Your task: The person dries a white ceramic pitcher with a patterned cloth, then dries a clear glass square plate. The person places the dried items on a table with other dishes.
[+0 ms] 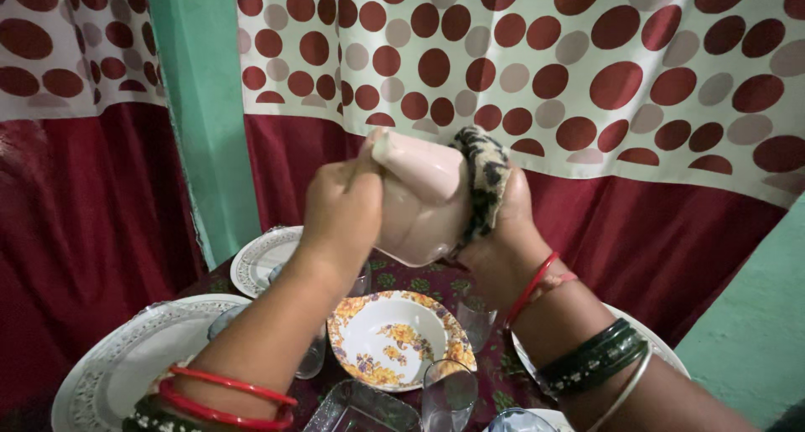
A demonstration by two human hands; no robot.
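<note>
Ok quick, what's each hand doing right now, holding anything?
Left hand: closed on the pink jug, steadying its side.
Right hand: closed on a patterned cloth, pressed against the jug.

A maroon-and-white polka-dot curtain (537, 71) hangs against green walls (201, 105) in soft light.

The scene is lit evenly and rather dimly by soft indoor light, and no hard shadows are cast. Faint glare is seen on the drinking glasses (448, 394) low in the frame. Slight softness and motion blur are noted on the raised hands, and the straight lines are bent a little toward the edges.
</note>
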